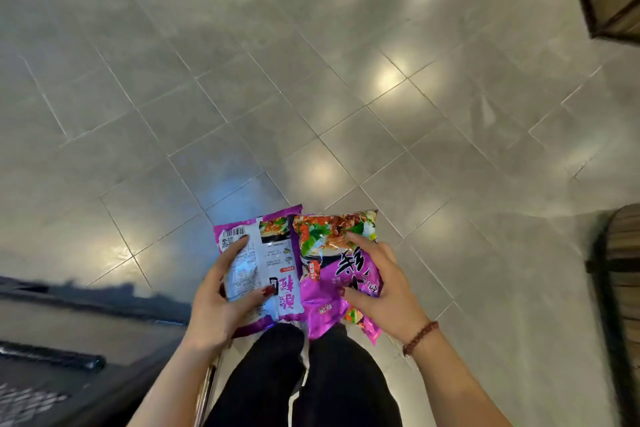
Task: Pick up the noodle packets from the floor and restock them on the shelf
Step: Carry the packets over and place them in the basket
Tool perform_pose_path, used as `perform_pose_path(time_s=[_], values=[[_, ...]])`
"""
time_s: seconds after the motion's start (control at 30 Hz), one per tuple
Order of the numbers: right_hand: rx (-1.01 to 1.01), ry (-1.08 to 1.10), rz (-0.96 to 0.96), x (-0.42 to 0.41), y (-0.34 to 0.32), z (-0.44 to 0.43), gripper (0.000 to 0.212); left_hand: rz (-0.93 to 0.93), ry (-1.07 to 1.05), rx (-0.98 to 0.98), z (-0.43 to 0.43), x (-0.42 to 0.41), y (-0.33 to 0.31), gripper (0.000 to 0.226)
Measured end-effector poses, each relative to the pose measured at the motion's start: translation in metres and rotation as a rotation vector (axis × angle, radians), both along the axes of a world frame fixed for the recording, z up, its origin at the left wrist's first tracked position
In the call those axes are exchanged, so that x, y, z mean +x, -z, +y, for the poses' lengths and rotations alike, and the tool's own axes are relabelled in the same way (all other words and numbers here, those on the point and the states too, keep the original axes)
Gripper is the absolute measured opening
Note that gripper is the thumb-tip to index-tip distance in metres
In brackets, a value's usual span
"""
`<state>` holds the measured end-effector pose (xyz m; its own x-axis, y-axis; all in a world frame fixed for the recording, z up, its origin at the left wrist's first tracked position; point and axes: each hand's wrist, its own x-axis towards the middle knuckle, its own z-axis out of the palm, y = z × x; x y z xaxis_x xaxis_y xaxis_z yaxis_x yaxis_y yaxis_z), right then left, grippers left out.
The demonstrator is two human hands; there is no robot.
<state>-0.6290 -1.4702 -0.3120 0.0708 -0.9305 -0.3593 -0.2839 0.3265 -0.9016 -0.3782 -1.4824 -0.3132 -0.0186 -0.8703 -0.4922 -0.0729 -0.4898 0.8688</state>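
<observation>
My left hand [221, 291] has its grip closed on the left noodle packet [256, 263], back side up, long axis pointing away from me. Touching it, the right noodle packet [332, 260] lies the same way, face up, held by my right hand [377, 284] with curled fingers. These 2 packets are off the floor [311, 97], above my legs [311, 374]; I judge shelving comes next.

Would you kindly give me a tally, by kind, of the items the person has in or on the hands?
Purple noodle packets: 2, the back-side-up packet in the left hand and the front-side-up packet in the right hand.
Beaded bracelet: 1, on the right wrist.
Total: 3. A corner showing below may be another packet; I cannot tell.
</observation>
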Motion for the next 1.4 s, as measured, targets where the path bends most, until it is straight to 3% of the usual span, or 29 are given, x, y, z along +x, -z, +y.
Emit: perform_pose_path(time_s=[0.27,0.4,0.67,0.77,1.13,1.4], values=[[-0.193,-0.046,0.015,-0.002,-0.081,0.021,0.076,-0.097,-0.087,-0.164,0.044,-0.010,-0.104,0.073],[-0.245,-0.132,-0.076,-0.019,-0.101,0.027,0.067,-0.115,-0.259,-0.220,0.079,-0.033,-0.125,0.075],[-0.343,-0.467,-0.127,-0.045,-0.119,0.056,0.053,-0.094,-0.641,-0.236,0.195,-0.087,-0.133,0.079],[-0.324,-0.631,-0.173,-0.032,-0.122,0.078,0.055,-0.247,-0.797,-0.203,0.253,-0.099,-0.145,0.079],[-0.283,-1.226,-0.318,0.051,-0.139,0.223,0.054,-0.270,-1.486,-0.165,0.476,-0.158,-0.158,0.072],[-0.133,-1.611,-0.464,0.092,-0.153,0.393,0.054,-0.303,-1.868,-0.185,0.639,-0.218,-0.159,0.071]])
